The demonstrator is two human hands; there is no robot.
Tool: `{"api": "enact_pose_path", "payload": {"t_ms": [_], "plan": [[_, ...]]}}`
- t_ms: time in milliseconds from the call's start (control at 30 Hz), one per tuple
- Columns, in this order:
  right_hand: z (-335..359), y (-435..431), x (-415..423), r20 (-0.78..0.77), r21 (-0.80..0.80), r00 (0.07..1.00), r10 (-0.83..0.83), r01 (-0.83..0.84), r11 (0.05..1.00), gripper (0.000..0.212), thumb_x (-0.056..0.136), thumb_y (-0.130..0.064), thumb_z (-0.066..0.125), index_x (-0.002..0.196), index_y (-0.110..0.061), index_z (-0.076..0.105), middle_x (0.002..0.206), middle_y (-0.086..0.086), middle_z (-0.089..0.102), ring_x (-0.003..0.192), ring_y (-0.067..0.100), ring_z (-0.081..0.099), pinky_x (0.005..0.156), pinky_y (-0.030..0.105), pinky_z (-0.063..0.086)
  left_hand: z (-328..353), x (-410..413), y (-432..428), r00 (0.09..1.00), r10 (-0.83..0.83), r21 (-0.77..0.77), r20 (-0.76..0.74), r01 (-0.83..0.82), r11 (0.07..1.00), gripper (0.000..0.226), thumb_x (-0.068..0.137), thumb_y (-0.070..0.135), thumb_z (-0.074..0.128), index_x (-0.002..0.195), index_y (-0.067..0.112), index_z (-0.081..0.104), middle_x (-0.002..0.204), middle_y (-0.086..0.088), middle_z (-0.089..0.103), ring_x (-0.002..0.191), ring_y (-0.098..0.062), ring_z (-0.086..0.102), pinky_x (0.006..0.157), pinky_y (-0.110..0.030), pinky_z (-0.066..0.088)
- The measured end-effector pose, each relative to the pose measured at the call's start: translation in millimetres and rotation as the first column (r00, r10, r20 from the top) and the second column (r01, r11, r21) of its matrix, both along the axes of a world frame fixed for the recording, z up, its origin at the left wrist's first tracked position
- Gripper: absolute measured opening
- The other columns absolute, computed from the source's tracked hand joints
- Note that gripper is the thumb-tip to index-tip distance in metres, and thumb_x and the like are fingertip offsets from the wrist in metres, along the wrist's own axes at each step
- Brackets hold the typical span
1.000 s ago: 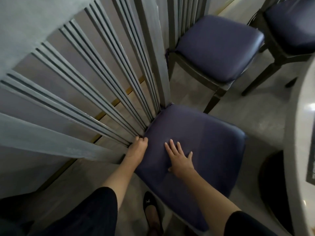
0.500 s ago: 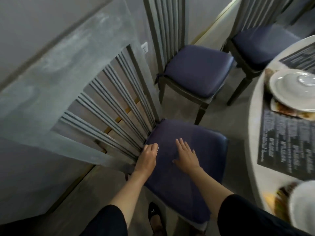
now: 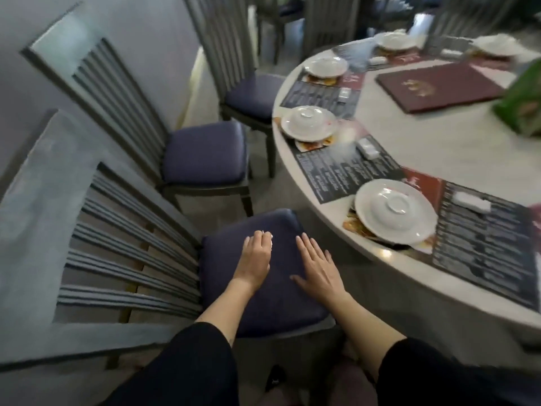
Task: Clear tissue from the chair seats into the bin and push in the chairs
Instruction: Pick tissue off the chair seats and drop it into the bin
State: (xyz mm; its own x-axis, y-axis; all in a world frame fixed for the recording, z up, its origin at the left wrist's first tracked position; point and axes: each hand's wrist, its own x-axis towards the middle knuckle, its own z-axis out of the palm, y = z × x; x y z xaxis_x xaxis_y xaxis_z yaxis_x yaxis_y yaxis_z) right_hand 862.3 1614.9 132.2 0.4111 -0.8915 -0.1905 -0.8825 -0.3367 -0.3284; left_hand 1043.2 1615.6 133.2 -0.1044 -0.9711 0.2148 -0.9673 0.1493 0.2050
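One small scrap of white tissue (image 3: 268, 235) lay on the nearest chair seat (image 3: 281, 306), a crumpled fleck peeping out beyond the fingertips of the left hand (image 3: 255, 254). Those fingers curled down over it and seemed to pinch it, though blur hid the exact grip. It was likely almost weightless, soft, and easy to tear or drop, so best gathered whole in a closed pinch rather than swept. The right hand (image 3: 317, 266) rested flat and spread on the blue cushion just beside, holding nothing, near the bench (image 3: 439, 148).
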Motion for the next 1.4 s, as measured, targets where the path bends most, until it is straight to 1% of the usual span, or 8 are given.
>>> {"api": "enact_pose_path", "payload": {"t_ms": [167,267,600,867,1000,1200,1333,1400], "plan": [[28,45,-49,0.039,-0.097,0.983,-0.177,0.18,0.979,0.087,0.09,-0.047,0.053,0.153,-0.02,-0.001,0.161,0.0,0.001,0.148,0.017,0.002,0.119,0.042,0.012,21,-60,-2,0.963,-0.27,-0.01,0.013,0.27,0.963,0.047,0.057,-0.014,0.064,0.102,-0.001,0.059,0.086,-0.012,0.057,0.071,-0.027,0.057,0.074,-0.041,0.051],[33,75,-89,0.02,-0.113,0.945,-0.328,0.328,0.938,0.085,0.09,-0.044,0.055,0.153,-0.018,0.005,0.16,0.003,0.01,0.148,0.019,0.01,0.119,0.045,0.016,33,-110,1,0.898,-0.439,-0.056,-0.023,0.437,0.898,0.033,0.068,-0.009,0.055,0.099,0.002,0.058,0.086,-0.012,0.056,0.072,-0.028,0.056,0.074,-0.041,0.049],[39,167,-213,-0.066,-0.161,0.652,-0.755,0.74,0.653,0.085,0.091,-0.045,0.054,0.153,-0.014,0.004,0.16,0.006,0.012,0.147,0.023,0.012,0.118,0.045,0.014,34,-257,37,0.604,-0.797,-0.115,0.007,0.792,0.599,0.026,0.08,0.007,0.043,0.101,0.006,0.058,0.093,-0.009,0.061,0.085,-0.023,0.06,0.085,-0.037,0.047],[53,187,-286,-0.016,-0.183,0.459,-0.888,0.872,0.454,0.086,0.091,-0.046,0.054,0.153,-0.015,0.004,0.16,0.005,0.011,0.147,0.022,0.011,0.118,0.046,0.013,65,-362,30,0.445,-0.895,-0.177,-0.04,0.878,0.445,0.022,0.078,0.002,0.041,0.096,0.01,0.052,0.089,-0.01,0.06,0.082,-0.031,0.059,0.089,-0.043,0.043],[66,178,-334,0.023,-0.206,0.395,-0.918,0.901,0.382,0.088,0.089,-0.045,0.057,0.153,-0.014,0.005,0.16,0.005,0.013,0.147,0.022,0.011,0.118,0.048,0.014,79,-415,23,0.407,-0.913,-0.201,-0.016,0.893,0.402,0.036,0.071,-0.006,0.058,0.104,0.007,0.054,0.092,-0.011,0.061,0.083,-0.033,0.059,0.089,-0.05,0.045],[75,141,-384,0.046,-0.221,0.376,-0.925,0.907,0.358,0.086,0.089,-0.045,0.058,0.152,-0.015,0.008,0.159,0.006,0.015,0.146,0.023,0.013,0.117,0.051,0.016,88,-470,-2,0.381,-0.924,-0.177,0.032,0.912,0.37,0.028,0.081,0.005,0.041,0.105,0.006,0.054,0.092,-0.01,0.06,0.082,-0.032,0.059,0.092,-0.052,0.042],[75,111,-415,0.075,-0.253,0.363,-0.929,0.908,0.334,0.078,0.091,-0.037,0.058,0.151,-0.014,0.014,0.157,0.006,0.02,0.146,0.023,0.016,0.117,0.051,0.016,83,-504,-39,0.363,-0.931,-0.154,0.044,0.923,0.353,0.035,0.074,-0.006,0.061,0.108,0.005,0.056,0.096,-0.012,0.063,0.089,-0.034,0.061,0.096,-0.056,0.039],[75,98,-433,0.08,-0.259,0.341,-0.937,0.914,0.311,0.075,0.091,-0.033,0.058,0.151,-0.013,0.017,0.156,0.007,0.022,0.145,0.022,0.017,0.117,0.051,0.016,85,-520,-58,0.344,-0.938,-0.126,0.031,0.933,0.338,0.036,0.079,-0.008,0.056,0.114,0.004,0.054,0.104,-0.015,0.062,0.098,-0.035,0.059,0.101,-0.058,0.036]]}}
